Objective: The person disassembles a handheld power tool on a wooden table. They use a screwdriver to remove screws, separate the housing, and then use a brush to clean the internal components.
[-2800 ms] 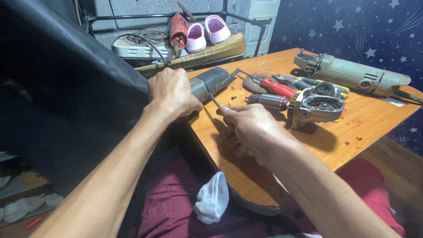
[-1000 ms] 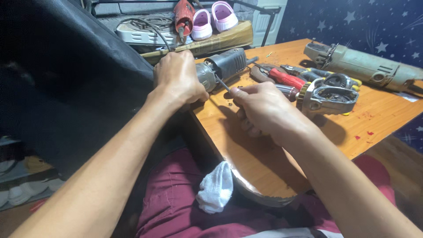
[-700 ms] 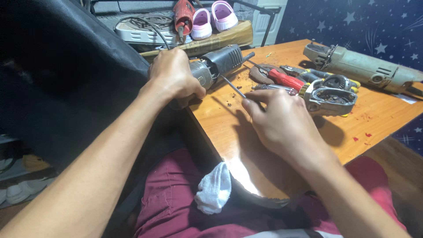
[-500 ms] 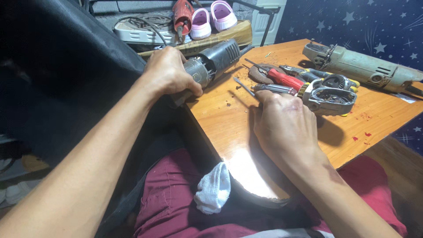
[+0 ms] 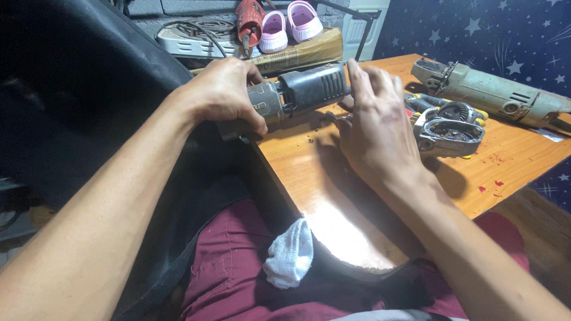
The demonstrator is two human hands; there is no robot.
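My left hand (image 5: 223, 95) grips the grey rear end of a dark power tool body (image 5: 303, 92) that lies across the near left edge of the wooden table (image 5: 333, 178). My right hand (image 5: 375, 119) hovers just right of the tool's black housing with fingers spread and nothing in it. Its fingertips are close to the housing's far end. A thin metal tool (image 5: 333, 117) lies on the table under that hand, mostly hidden.
A metal gear housing (image 5: 449, 131) and red-and-yellow handled pliers (image 5: 425, 104) lie right of my hand. A large grey angle grinder (image 5: 493, 92) rests at the table's far right. Pink slippers (image 5: 288, 21) and a red drill (image 5: 250, 18) sit behind. A white cloth (image 5: 290, 252) lies on my lap.
My right hand set down the thin screwdriver it held, opened, and moved up toward the tool's housing. My left hand kept its grip and lifted the tool body slightly.
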